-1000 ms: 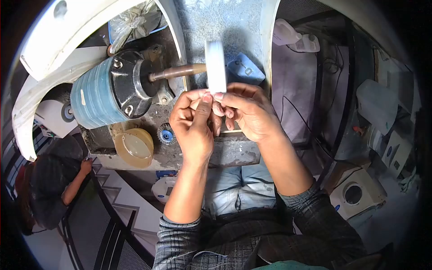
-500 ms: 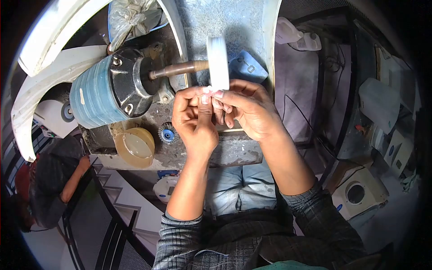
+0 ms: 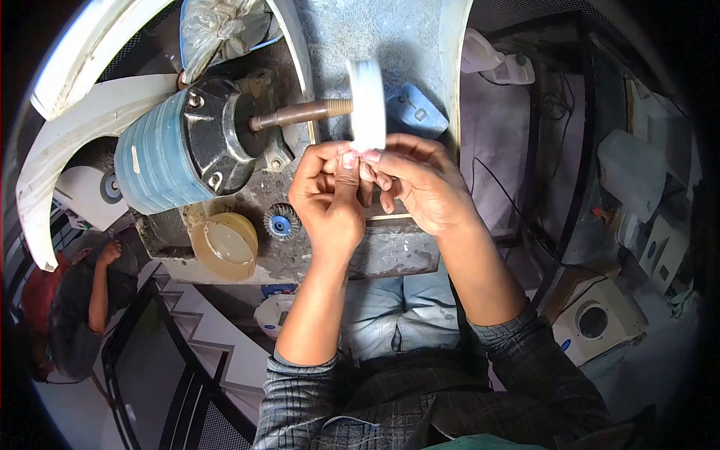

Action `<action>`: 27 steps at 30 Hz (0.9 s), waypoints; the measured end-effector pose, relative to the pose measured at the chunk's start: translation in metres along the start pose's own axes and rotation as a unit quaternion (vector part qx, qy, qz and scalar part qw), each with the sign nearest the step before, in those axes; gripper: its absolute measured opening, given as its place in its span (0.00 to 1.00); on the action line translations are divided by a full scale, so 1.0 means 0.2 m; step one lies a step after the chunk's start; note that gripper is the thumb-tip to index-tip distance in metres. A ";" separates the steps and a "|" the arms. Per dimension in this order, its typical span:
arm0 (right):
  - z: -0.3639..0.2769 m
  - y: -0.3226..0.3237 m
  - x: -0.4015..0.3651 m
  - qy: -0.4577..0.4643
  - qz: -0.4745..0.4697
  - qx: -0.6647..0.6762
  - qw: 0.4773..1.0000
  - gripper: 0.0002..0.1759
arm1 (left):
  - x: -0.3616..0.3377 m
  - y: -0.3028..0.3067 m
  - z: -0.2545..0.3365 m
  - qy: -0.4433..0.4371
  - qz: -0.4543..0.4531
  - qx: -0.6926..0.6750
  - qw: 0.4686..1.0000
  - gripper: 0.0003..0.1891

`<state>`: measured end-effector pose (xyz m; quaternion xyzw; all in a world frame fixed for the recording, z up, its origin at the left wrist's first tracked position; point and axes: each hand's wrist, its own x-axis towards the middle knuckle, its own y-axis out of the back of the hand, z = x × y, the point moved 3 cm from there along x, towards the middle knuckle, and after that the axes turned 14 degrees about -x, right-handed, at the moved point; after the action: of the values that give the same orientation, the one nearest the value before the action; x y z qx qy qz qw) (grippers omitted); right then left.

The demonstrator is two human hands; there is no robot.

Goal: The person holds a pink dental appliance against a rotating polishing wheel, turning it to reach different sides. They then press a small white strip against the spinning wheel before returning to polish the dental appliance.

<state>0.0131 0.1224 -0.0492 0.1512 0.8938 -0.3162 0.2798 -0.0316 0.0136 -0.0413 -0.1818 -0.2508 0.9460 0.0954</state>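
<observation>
Together, left hand [image 3: 330, 204], right hand [image 3: 421, 187], touching wheel [image 3: 367, 97]

White buffing wheel [image 3: 367, 101] on motor shaft [image 3: 300, 114]

We're pretty clearly in a small polishing workshop here. The giveaway is the bench motor [image 3: 180, 150] sitting on a rough concrete slab [image 3: 390, 255], with a white buffing wheel [image 3: 366, 101] on the threaded spindle [image 3: 300, 114] sticking out of its right side. Just below the motor we've got a little blue-hubbed brush wheel [image 3: 281, 223] and a yellowish plastic lid [image 3: 223, 244]. Well off to the motor's right are plastic bottles [image 3: 495, 64], loose cables [image 3: 487, 180] and a white boxy machine [image 3: 592, 322].
</observation>
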 end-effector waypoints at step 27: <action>0.01 0.05 -0.05 0.061 0.011 -0.021 0.998 0.07 | 0.02 -0.01 -0.01 0.078 -0.001 0.050 0.996 0.03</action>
<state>0.0255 0.1269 -0.0497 0.1746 0.9137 -0.2846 0.2316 -0.0344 0.0181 -0.0431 -0.2502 -0.1947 0.9402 0.1245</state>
